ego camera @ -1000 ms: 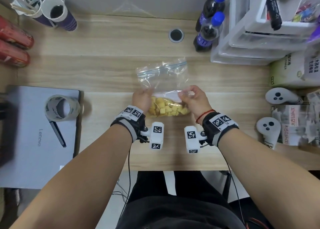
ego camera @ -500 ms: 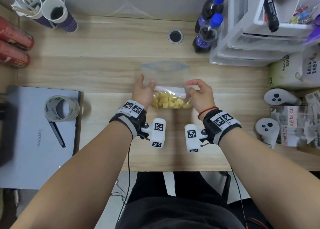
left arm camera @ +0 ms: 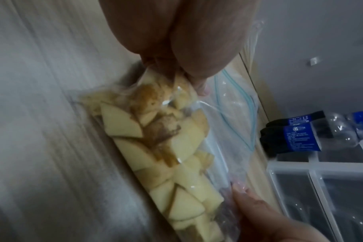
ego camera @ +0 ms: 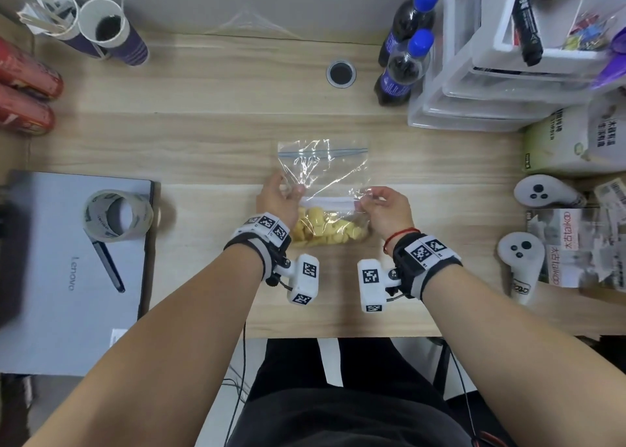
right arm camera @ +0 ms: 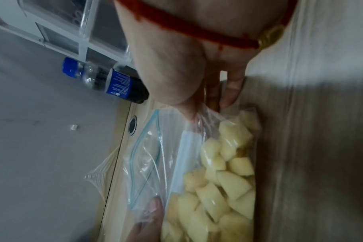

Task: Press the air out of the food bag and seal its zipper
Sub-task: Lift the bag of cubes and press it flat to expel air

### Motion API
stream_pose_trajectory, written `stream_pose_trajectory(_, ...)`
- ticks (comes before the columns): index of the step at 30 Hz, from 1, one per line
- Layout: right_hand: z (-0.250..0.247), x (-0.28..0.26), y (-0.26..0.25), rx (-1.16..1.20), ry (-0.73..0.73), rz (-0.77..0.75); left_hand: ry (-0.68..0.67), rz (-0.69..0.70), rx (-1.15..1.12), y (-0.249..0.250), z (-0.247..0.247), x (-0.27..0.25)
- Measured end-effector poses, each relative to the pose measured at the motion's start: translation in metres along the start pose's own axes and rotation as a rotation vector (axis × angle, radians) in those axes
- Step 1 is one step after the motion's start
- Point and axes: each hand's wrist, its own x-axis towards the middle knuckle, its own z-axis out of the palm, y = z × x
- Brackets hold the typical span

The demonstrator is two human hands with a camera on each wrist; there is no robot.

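In the head view one clear plastic food bag [ego camera: 323, 189] is lying on the pale wooden desk [ego camera: 203, 148], the blue zipper strip [ego camera: 321, 151] running left to right on the far side of both hands. The left hand [ego camera: 279, 201] is pinching the left edge and the right hand [ego camera: 386, 209] the right. In the left wrist view curled fingers [left arm camera: 199, 85] are holding film beside the many yellow food pieces [left arm camera: 176, 155]. In the right wrist view the mouth is gaping open

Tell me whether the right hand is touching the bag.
Touching. The right wrist view shows the right hand pinching the bag film at its edge beside the fruit; the head view agrees.

Head view bright, even; wrist views blurred.
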Motion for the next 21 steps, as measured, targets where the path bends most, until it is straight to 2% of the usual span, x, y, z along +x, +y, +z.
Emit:
stream_pose_trajectory(4, 0.001, 0.003, 0.004, -0.006, 0.029, 0.009, 0.071, 0.010, -0.014, 0.000, 0.004, 0.001)
stream_pose_trajectory(9, -0.001, 0.006, 0.002, -0.159, 0.056, -0.058, 0.145, 0.057, 0.055, 0.008, -0.001, 0.003)
stream_pose_trajectory(11, -0.003, 0.005, -0.002, -0.206, 0.079, -0.082, 0.206, 0.145, 0.122, 0.008, -0.007, 0.001)
stream_pose_trajectory(12, -0.004, 0.005, -0.003, -0.213, 0.083, -0.097, 0.225, 0.252, 0.196, 0.010, -0.009, -0.002)
stream_pose_trajectory(13, -0.004, 0.006, -0.004, -0.211, 0.082, -0.110, 0.201, 0.403, 0.301, 0.013, -0.008, -0.007)
stream_pose_trajectory(14, -0.003, 0.007, -0.004, -0.206, 0.081, -0.120, 0.107, 0.569, 0.420, 0.016, -0.004, -0.014)
stream_pose_trajectory(15, -0.003, 0.007, -0.004, -0.193, 0.082, -0.124, -0.033, 0.706, 0.551, 0.018, 0.003, -0.022)
stream_pose_trajectory(16, -0.002, 0.009, -0.004, -0.177, 0.084, -0.126, -0.179, 0.777, 0.683, 0.018, 0.009, -0.029)
stream_pose_trajectory(18, -0.001, 0.011, -0.004, -0.155, 0.085, -0.128, -0.357, 0.781, 0.904, 0.007, 0.024, -0.032)
stream_pose_trajectory(21, -0.002, 0.012, -0.007, -0.153, 0.073, -0.145, -0.401, 0.726, 1.089, -0.008, 0.032, -0.028)
